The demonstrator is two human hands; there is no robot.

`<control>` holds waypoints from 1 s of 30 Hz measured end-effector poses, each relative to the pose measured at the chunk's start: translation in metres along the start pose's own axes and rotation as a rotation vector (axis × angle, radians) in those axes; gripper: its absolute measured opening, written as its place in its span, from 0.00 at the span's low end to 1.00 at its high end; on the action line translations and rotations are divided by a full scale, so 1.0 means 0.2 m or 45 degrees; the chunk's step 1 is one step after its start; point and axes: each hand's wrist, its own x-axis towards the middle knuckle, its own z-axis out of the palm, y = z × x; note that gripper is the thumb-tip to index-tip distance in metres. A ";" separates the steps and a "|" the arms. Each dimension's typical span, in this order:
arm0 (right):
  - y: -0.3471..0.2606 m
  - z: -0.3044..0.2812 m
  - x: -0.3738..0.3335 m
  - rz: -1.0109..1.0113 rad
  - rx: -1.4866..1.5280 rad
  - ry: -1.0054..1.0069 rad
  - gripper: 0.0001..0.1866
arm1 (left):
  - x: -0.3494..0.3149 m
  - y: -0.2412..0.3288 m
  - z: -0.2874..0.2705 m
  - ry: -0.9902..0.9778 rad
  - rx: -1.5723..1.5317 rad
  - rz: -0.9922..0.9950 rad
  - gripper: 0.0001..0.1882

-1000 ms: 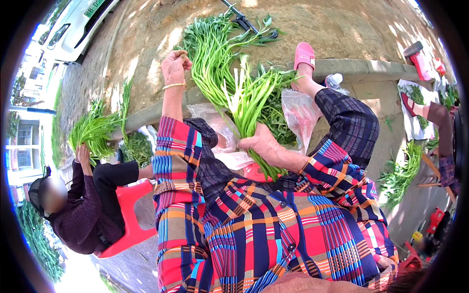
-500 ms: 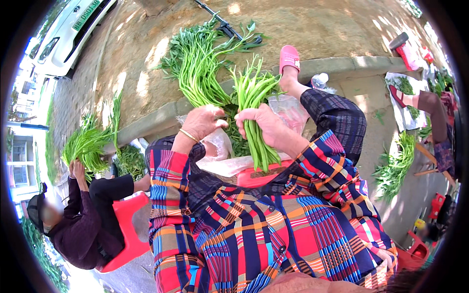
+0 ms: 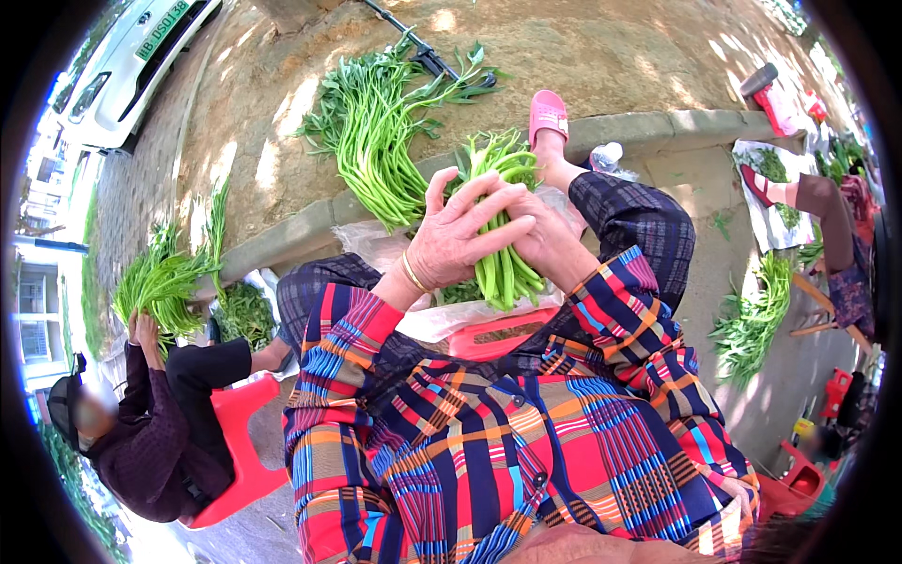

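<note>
A bunch of long green vegetable stems [image 3: 505, 274], much like water spinach, is upright in front of my lap. My right hand [image 3: 552, 233] is wrapped round its middle from the right. From the left, my left hand [image 3: 453, 237], with a gold-coloured bangle at the wrist, lies across the bunch. Its fingers are stretched out and spread, reaching over to the right hand's fingers. Part of the bunch is hidden behind both hands. Beyond them, a larger pile of the same leafy stems [image 3: 374, 167] lies over the kerb. Clear plastic sheeting [image 3: 434, 325] is under the hands.
A red plastic stool [image 3: 487, 340] is between my knees. At the left, a person [image 3: 160, 442] on a red chair handles more greens [image 3: 155, 291]. To the right lie another heap of greens [image 3: 752, 320] and a bottle [image 3: 608, 156]. A dark pole [image 3: 413, 42] lies beyond the pile.
My left hand has moved right, from beside the bunch onto it, and its fingers have spread. The right hand still grips the bunch, which has come slightly lower and nearer.
</note>
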 end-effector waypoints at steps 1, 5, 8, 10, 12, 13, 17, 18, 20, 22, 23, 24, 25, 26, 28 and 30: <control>-0.01 0.01 -0.02 0.059 0.078 0.002 0.10 | 0.01 0.00 0.00 -0.004 0.016 0.020 0.28; 0.03 -0.12 0.05 0.388 0.935 -0.404 0.15 | 0.06 0.01 -0.01 0.022 -0.045 0.081 0.24; -0.03 -0.01 0.02 0.434 0.959 -0.180 0.15 | 0.03 -0.01 -0.01 0.062 -0.087 0.073 0.24; -0.09 0.02 0.04 0.615 1.049 -0.027 0.13 | 0.07 -0.01 -0.02 0.088 -0.143 0.086 0.18; -0.09 0.05 0.07 0.689 1.051 0.185 0.13 | 0.09 -0.01 -0.02 0.099 -0.234 0.073 0.15; -0.10 0.06 0.07 0.720 1.092 0.127 0.12 | 0.10 -0.01 -0.03 0.108 -0.217 0.073 0.12; -0.12 0.08 0.09 0.713 1.156 0.008 0.15 | 0.14 -0.04 -0.06 0.060 -0.293 0.077 0.12; -0.11 0.06 0.11 0.669 1.160 -0.039 0.16 | 0.16 -0.04 -0.07 0.094 -0.340 0.070 0.13; -0.10 0.03 0.13 0.687 1.461 -0.354 0.17 | 0.21 -0.05 -0.08 0.160 -0.437 0.056 0.13; -0.16 0.10 0.11 0.611 0.995 -0.130 0.21 | 0.21 -0.08 -0.14 0.163 -0.597 -0.076 0.14; -0.20 0.14 0.08 0.609 0.755 -0.154 0.23 | 0.20 -0.12 -0.19 0.189 -0.692 -0.234 0.15; -0.24 0.15 0.07 0.583 0.508 -0.161 0.24 | 0.21 -0.14 -0.22 0.215 -0.801 -0.373 0.15; -0.25 0.09 0.09 0.566 0.466 -0.224 0.26 | 0.25 -0.11 -0.24 0.458 -1.858 -0.908 0.13; -0.26 0.03 0.12 0.547 0.424 -0.284 0.28 | 0.27 -0.16 -0.29 0.433 -1.284 -0.790 0.14; -0.30 -0.05 0.15 0.426 0.303 -0.347 0.26 | 0.34 -0.18 -0.46 0.586 -0.423 -0.854 0.12; -0.31 -0.13 0.17 0.199 0.083 -0.017 0.20 | 0.31 -0.32 -0.52 0.965 -0.827 -0.767 0.09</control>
